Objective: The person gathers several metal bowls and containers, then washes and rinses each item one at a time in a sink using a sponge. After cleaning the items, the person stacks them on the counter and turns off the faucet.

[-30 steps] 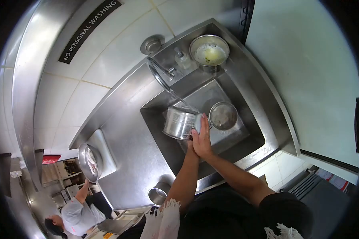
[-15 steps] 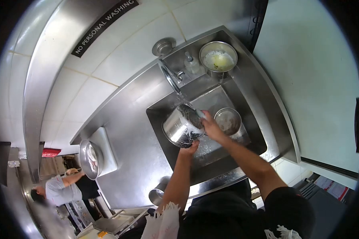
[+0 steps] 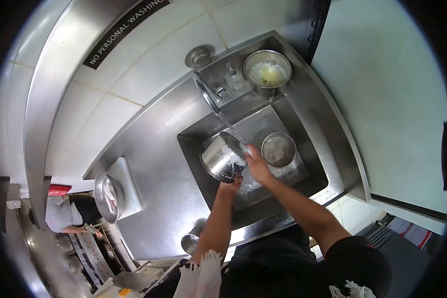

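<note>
A shiny steel pot is tilted on its side over the sink, with soap foam around its mouth. My left hand grips the pot's lower rim. At the mouth, my right hand is closed on a pale, sponge-like pad, partly hidden by fingers and foam. Water runs from the curved faucet down beside the pot's upper rim. To the right of my right hand, a round steel bowl sits on the wet sink floor.
A steel pot with cloudy, yellowish liquid stands on the back right corner, beside a clear pump bottle. On the left counter, a steel bowl rests by a white board. A small steel container is near the front edge.
My right hand has shifted slightly down along the pot's mouth. The pot remains tilted in my left hand. At far left, another person has moved away from the counter bowl.
</note>
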The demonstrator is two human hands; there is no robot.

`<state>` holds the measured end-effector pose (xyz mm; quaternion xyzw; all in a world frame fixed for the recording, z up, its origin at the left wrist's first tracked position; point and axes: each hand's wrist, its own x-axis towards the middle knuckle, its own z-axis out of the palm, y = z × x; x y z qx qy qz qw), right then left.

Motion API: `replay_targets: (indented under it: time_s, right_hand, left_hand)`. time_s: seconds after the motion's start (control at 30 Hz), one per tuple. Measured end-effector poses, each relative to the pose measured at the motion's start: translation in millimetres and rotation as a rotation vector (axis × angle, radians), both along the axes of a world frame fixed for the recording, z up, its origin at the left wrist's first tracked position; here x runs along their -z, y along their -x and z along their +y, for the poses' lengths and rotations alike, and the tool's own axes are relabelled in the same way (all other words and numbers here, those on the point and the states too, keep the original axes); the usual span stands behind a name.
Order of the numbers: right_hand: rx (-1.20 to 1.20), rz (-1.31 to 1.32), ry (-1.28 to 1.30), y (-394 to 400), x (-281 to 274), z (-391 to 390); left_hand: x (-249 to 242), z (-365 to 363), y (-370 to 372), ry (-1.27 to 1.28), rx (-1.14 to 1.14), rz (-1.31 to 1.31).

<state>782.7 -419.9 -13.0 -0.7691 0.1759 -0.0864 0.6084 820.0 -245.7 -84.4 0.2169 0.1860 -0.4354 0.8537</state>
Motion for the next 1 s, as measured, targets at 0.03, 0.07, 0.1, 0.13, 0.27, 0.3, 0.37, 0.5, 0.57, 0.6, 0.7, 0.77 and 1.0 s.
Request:
replay_targets:
  time_s: [0.03, 0.07, 0.1, 0.13, 0.27, 0.3, 0.37, 0.5, 0.57, 0.6, 0.7, 0.77, 1.0]
  right_hand:
    - [-0.009, -0.070, -0.022, 4, -26, 7]
    - [-0.014, -0.144, -0.045, 4, -47, 11]
    - [-0.083, -0.225, 0.016, -2, -60, 9]
    - [-0.150, -0.307, 0.077, -14, -71, 3]
    - [-0.173, -0.222, -0.108, -64, -31, -21]
    - [-0.159, -0.114, -0.221, -67, -24, -27]
    - [-0.146, 0.090, -0.416, -42, 13, -28]
    - [-0.083, 0.246, -0.391, 14, 47, -12]
    - [-0.148, 0.176, -0.536, 31, -16, -19]
    - [-0.206, 0.167, -0.410, 28, -26, -31]
    - [-0.177, 0.037, -0.142, 4, -73, -74]
    - [-0.010, -0.067, -0.069, -27, -100, -105]
    - [0.063, -0.160, 0.594, -170, -140, -199]
  left_hand:
    - [14, 3, -2, -0.031, 0.022, 0.016]
    - [19, 2, -1, -0.034, 0.034, -0.008]
    - [24, 3, 4, -0.039, 0.053, -0.031]
    - [29, 5, 8, -0.045, 0.074, -0.055]
    - [1, 3, 23, -0.047, 0.054, 0.157]
    - [5, 5, 23, -0.028, 0.037, 0.146]
    - [21, 10, 20, 0.018, 0.005, 0.120]
    - [8, 10, -5, -0.249, -0.003, -0.074]
    - [13, 13, -11, -0.216, -0.001, -0.052]
    - [7, 6, -19, -0.257, 0.014, -0.072]
    - [12, -13, -42, -0.222, -0.008, -0.071]
    - [28, -28, -63, -0.154, 0.001, -0.035]
    - [27, -75, -105, -0.205, 0.121, 0.041]
